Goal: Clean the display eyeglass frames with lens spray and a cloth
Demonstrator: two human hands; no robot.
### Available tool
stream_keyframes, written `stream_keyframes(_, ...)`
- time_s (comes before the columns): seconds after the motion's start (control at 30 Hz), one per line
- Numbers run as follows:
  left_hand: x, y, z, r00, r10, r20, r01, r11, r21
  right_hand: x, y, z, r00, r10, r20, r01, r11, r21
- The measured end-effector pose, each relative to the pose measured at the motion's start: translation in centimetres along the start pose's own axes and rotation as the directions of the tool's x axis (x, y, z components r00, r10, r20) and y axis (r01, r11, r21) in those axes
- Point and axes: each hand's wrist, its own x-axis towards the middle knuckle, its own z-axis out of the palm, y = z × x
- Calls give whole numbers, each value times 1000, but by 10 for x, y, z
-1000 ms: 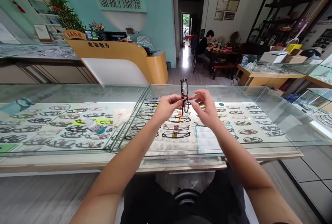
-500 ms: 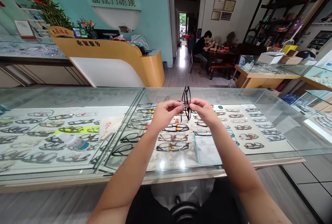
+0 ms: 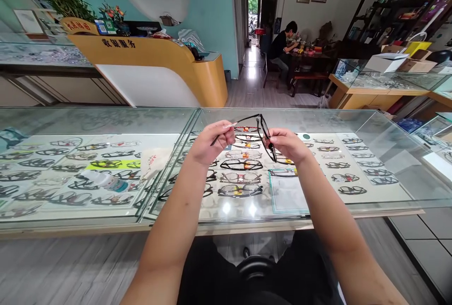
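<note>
Black-framed eyeglasses [image 3: 262, 128] are held up over the glass display case [image 3: 243, 211]. My left hand [image 3: 216, 140] pinches one temple arm, which stretches out to the left from the frame. My right hand [image 3: 286, 145] grips the lens rims from the right side, thumb and fingers closed on them. The frame hangs tilted, its lenses seen nearly edge-on. Under the glass, below my hands, rows of eyeglasses [image 3: 241, 164] lie on white lining.
A small bottle with a blue label [image 3: 112, 182] stands on the left case. A teal-edged white sheet [image 3: 287, 194] lies right of centre. Beyond are a curved wooden counter [image 3: 148, 51], a seated person [image 3: 282, 48] at a table, and boxes [image 3: 386, 62] on another case.
My left hand has shifted left and down along the temple arm, which is now swung out. The frame has turned from upright to slanting. My view has tipped downward.
</note>
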Motion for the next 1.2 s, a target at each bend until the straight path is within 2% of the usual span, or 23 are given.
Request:
stream_keyframes(0.13,-2,6,-4,1000,-15,-25,12,995,-98,0,1,-3,1000,-2,20,2,1000,-19)
stream_keyframes(0.27,-1,0,2,988,106,-117,-120,985,-127,3,7,-1,992,-100,-74,105,991,77)
stream_keyframes(0.37,1,-17,14,969,202,-139,-195,979,68,5,11,4,984,-130,-126,147,979,139)
stream_keyframes(0.47,1,-38,26,966,250,-67,-220,928,300,7,13,11,986,-94,-138,112,985,131)
stream_keyframes(0.53,1,-48,32,973,230,-21,-210,917,341,8,15,15,987,-69,-146,87,989,117)
stream_keyframes(0.63,0,-55,34,977,211,-12,-196,927,319,10,17,19,986,-59,-154,78,990,117)
stream_keyframes(0.77,1,-49,33,971,236,-32,-211,915,344,10,19,22,983,-85,-164,103,990,100)
stream_keyframes(0.9,4,-41,31,971,214,-106,-169,930,326,11,21,19,967,-128,-220,149,986,81)
stream_keyframes(1.07,8,-38,29,977,81,-198,-50,987,155,15,23,10,943,-152,-297,199,971,133)
stream_keyframes(1.13,7,-37,32,978,23,-209,-5,996,88,16,23,8,939,-153,-309,211,963,166)
stream_keyframes(1.2,4,-32,34,983,-28,-179,46,994,95,15,21,8,934,-159,-320,220,962,163)
